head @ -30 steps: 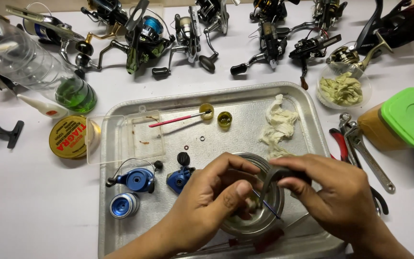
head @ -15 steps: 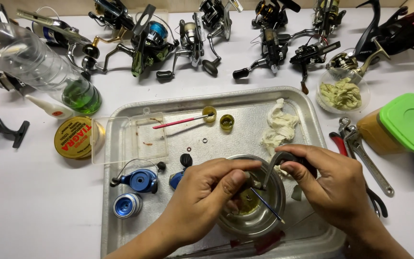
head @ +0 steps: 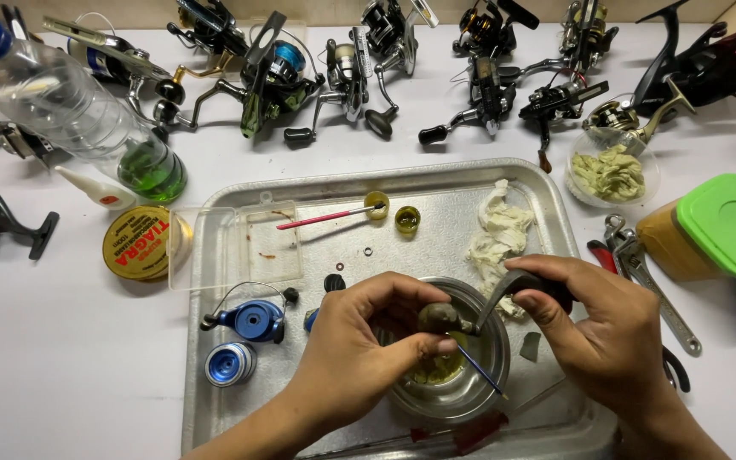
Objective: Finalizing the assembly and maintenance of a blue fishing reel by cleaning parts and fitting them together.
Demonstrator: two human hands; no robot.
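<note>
Over a steel bowl (head: 470,388) on a metal tray (head: 436,183), the left hand (head: 359,349) pinches a small rounded reel part (head: 439,318). The right hand (head: 606,328) grips its curved handle (head: 504,290). Fishing reels (head: 368,60) line the white table (head: 61,366).

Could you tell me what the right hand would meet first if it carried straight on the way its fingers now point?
The right hand points left, so it would probably meet the small dark part pinched by the left hand; depth is unclear.

Single head cam, looking steeply down and forward from above the person's chest. Close range: metal tray (head: 555,204) fills centre frame, both forearms enter from bottom edge, row of fishing reels (head: 359,60) along the far top edge.
</note>
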